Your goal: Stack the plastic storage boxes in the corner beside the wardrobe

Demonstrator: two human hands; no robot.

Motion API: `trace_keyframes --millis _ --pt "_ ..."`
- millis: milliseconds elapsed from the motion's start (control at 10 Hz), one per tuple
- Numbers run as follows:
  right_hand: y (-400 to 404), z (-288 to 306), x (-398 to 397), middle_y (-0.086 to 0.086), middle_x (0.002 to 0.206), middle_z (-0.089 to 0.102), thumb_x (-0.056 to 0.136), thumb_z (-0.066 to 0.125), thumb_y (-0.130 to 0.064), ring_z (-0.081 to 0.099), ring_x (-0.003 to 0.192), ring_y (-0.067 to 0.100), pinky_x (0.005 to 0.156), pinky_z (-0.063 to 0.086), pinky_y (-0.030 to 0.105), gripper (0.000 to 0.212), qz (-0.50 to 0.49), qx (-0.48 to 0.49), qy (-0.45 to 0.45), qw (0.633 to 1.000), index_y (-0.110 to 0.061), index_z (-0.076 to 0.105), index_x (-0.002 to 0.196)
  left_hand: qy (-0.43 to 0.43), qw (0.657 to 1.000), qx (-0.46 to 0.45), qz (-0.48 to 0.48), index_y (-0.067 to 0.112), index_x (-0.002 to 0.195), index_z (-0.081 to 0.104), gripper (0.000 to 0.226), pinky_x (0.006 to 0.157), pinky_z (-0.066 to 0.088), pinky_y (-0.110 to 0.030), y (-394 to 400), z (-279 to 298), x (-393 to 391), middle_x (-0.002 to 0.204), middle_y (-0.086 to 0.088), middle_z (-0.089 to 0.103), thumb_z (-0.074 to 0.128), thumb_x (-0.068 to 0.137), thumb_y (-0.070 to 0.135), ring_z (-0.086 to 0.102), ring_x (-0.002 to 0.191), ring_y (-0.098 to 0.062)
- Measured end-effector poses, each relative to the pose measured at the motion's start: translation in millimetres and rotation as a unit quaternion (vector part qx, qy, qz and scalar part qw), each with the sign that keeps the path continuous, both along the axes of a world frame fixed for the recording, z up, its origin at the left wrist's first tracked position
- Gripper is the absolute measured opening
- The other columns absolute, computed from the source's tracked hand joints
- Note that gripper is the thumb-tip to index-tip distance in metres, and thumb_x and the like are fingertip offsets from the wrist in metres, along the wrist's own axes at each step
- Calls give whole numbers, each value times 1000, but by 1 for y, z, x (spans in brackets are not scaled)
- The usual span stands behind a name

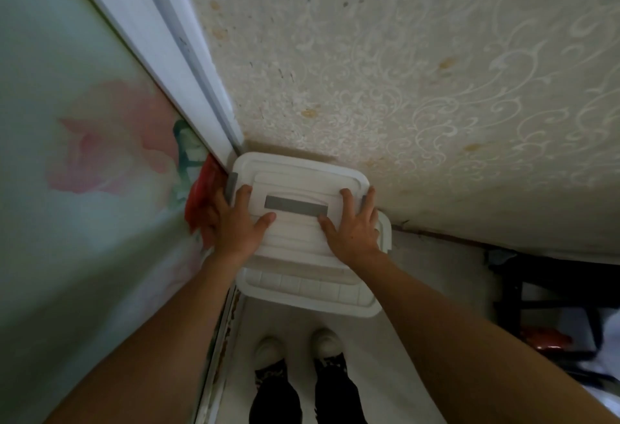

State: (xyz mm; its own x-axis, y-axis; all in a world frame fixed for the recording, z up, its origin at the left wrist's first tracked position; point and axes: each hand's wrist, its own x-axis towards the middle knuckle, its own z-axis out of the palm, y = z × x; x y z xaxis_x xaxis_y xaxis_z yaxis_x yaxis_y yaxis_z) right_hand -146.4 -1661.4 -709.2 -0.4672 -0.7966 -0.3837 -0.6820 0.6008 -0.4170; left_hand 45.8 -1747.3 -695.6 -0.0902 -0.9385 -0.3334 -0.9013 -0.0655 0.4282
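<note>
Nearest the camera, 2 shoes (297, 345) stand on the pale floor (396, 366), toes toward the corner. Just beyond them sits the lower box (308, 293), its white lid edge showing in front and at the right. On top of it rests the upper box (295, 185), white-lidded with a grey handle (295, 205) lying flat across the middle. The left hand (235, 219) lies spread on the lid's left side, fingers reaching over the edge by the grey clip; the right hand (352, 222) lies spread on the right side the same way. Neither hand is closed around anything: both press flat on the lid.

The upper box sits further back than the lower one, so the stack looks stepped rather than flush. To the left stands the wardrobe (67, 155) with its white frame, a red object (201, 192) wedged beside it; behind is the patterned wall (402, 88).

The step in hand seems to be seating and squaring the upper box. Next would come a small nudge to align the 2 lids, then letting go.
</note>
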Motion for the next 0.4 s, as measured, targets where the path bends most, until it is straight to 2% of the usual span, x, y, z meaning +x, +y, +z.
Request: trace_keyframes --millis 200,300,400 --pt "1 37 -7 23 158 -12 98 39 -48 1 145 43 112 24 57 61 32 36 17 999 -25 17 150 -57 997 9 -45 31 141 26 69 107 28 -57 3 29 -7 153 -10 6 57 83 52 14 139 -37" --pt "3 72 -10 25 158 1 99 43 -39 6 146 40 114 25 53 60 57 -15 -1 998 -17 20 150 -12 999 13 -35 26 145 27 71 111 26 -52 9 60 -4 153 -15 13 60 84 43 17 140 -37" --pt "12 114 -14 21 154 21 96 51 -25 26 140 36 111 32 45 58 70 -89 -48 992 -7 28 147 40 997 -25 -55 15 138 44 64 104 34 -35 18 100 -4 140 -18 41 67 81 31 39 129 -34"
